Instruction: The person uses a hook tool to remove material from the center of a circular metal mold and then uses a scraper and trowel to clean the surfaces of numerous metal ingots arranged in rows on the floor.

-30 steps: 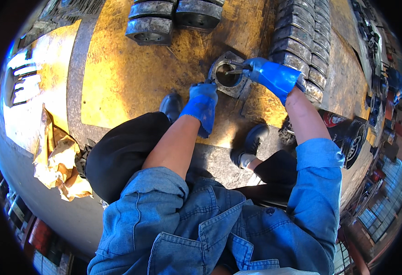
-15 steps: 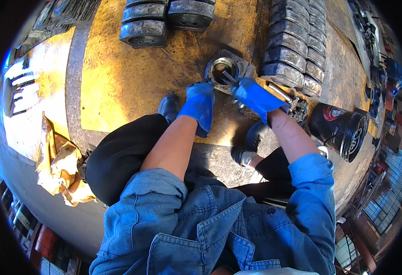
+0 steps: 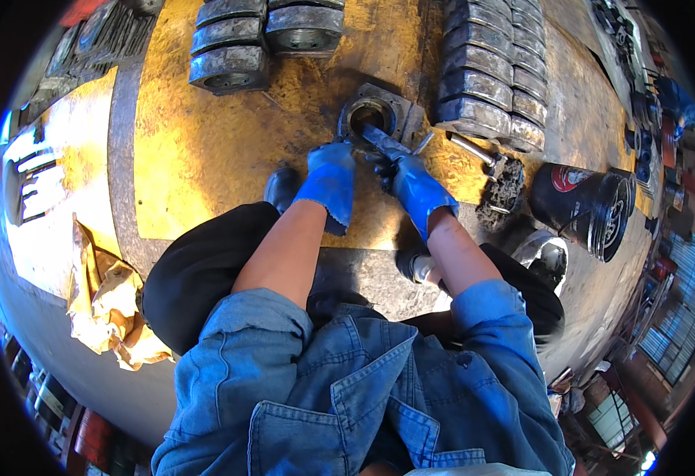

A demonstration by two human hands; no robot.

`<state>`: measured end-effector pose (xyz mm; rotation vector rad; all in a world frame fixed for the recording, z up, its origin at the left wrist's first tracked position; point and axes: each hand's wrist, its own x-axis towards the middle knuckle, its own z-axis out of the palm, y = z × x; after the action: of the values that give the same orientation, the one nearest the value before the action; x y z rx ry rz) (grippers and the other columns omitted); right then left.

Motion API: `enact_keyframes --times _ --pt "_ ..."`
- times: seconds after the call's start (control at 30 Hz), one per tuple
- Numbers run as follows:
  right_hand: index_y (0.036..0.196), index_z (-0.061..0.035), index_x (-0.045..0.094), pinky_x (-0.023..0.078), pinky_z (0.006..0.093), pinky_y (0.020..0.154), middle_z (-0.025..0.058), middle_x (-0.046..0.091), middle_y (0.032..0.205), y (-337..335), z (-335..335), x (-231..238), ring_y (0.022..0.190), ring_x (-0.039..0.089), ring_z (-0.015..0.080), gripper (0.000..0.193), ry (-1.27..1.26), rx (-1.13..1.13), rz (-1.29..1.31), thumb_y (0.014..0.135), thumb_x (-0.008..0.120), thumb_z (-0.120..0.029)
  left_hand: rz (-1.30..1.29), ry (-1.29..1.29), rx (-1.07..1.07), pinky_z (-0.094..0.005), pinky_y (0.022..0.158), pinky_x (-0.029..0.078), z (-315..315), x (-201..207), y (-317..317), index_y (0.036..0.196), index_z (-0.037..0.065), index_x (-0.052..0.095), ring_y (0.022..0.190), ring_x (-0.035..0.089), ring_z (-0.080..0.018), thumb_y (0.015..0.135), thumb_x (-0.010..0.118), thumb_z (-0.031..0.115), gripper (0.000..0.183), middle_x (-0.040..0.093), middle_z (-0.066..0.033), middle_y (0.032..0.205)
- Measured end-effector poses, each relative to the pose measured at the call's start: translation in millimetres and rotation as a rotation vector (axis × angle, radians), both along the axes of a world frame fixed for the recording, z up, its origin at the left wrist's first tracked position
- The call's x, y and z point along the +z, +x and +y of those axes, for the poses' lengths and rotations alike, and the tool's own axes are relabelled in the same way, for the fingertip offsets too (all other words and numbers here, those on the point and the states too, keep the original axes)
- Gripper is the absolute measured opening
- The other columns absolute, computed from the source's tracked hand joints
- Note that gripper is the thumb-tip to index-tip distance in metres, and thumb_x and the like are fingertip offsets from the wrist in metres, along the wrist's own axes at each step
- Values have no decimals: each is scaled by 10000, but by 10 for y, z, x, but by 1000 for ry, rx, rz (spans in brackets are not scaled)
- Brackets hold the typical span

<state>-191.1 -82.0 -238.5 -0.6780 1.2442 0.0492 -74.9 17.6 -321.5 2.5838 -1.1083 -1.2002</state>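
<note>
A grey metal block (image 3: 401, 107) with a round bore lies flat on the yellow-stained sheet ahead of me. My left hand (image 3: 332, 163), in a blue glove with dark fingers, is closed at the block's near left edge; its fingertips are partly hidden. My right hand (image 3: 401, 174), gloved alike, is closed around a flat metal bar (image 3: 382, 140) that looks like a file. This bar slants from the hand to the near side of the bore, its far end inside the opening. A thin bright piece (image 3: 424, 143) sticks out beside the right hand; its kind I cannot make out.
Stacked curved metal blocks (image 3: 474, 115) stand at the right, with more blocks (image 3: 228, 67) at the far left. A rod-handled tool (image 3: 470, 148) lies by a dark heap of scrap (image 3: 500, 194). Farther right are a black bucket (image 3: 570, 206) and a pale container (image 3: 554, 258). Crumpled brown paper (image 3: 113, 301) lies left.
My right hand has turned and drawn in, and the flat bar now shows longer and lies lower across the bore. My right knee has swung outward. The whole view has shifted slightly.
</note>
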Motion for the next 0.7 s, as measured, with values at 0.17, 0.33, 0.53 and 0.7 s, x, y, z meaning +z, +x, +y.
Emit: enact_keyframes --times 0.17,0.33,0.53,0.7 --pt "958 -116 713 392 254 479 16 696 775 -91 -215 196 536 520 116 223 -50 58 -3 931 630 -321 -34 -45 20 -453 951 474 62 -148 -9 1208 188 652 1112 646 -305 938 438 193 344 685 -109 1178" --pt "975 -85 705 438 286 492 61 702 776 -46 -493 162 586 609 159 256 -271 155 26 962 527 -268 7 -1 20 -454 956 472 40 -243 12 1226 174 634 1095 653 -308 967 412 256 351 682 -123 1179" --pt "936 -39 736 507 349 523 132 734 822 441 -667 91 651 688 236 236 -438 341 93 926 553 -186 -59 -57 53 -415 899 522 122 -263 9 1243 142 608 1072 653 -313 964 469 237 326 680 -104 1178" --pt "860 24 706 539 365 567 181 709 795 757 -882 -377 682 705 262 208 -1080 1251 -81 893 567 -128 -59 -68 47 -405 889 528 116 -413 -5 1216 159 628 1083 652 -302 955 472 230 312 682 -86 1186"
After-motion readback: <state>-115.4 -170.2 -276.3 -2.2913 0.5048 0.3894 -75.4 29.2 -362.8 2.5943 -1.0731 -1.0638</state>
